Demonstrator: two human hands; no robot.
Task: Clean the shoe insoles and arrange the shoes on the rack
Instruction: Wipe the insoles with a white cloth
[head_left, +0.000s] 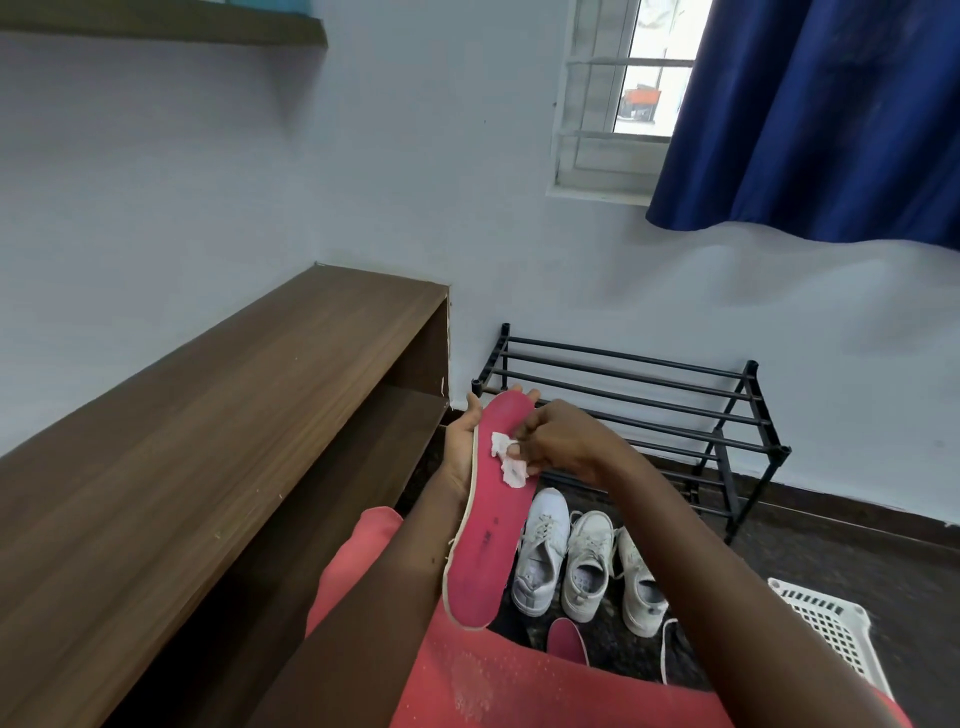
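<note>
Right hand presses tissue on pink insole

A home room: blue curtain at a window, shoe rack, wooden shelf unit.

Pale blue walls are noted, meeting in a corner; a long brown wooden shelf unit is set against the left wall; another wooden shelf is mounted high above; a white-framed window is partly covered by a dark blue curtain; daylight is admitted; the floor is dark, speckled, edged by dark skirting; a white plastic basket is placed lower right.
</note>
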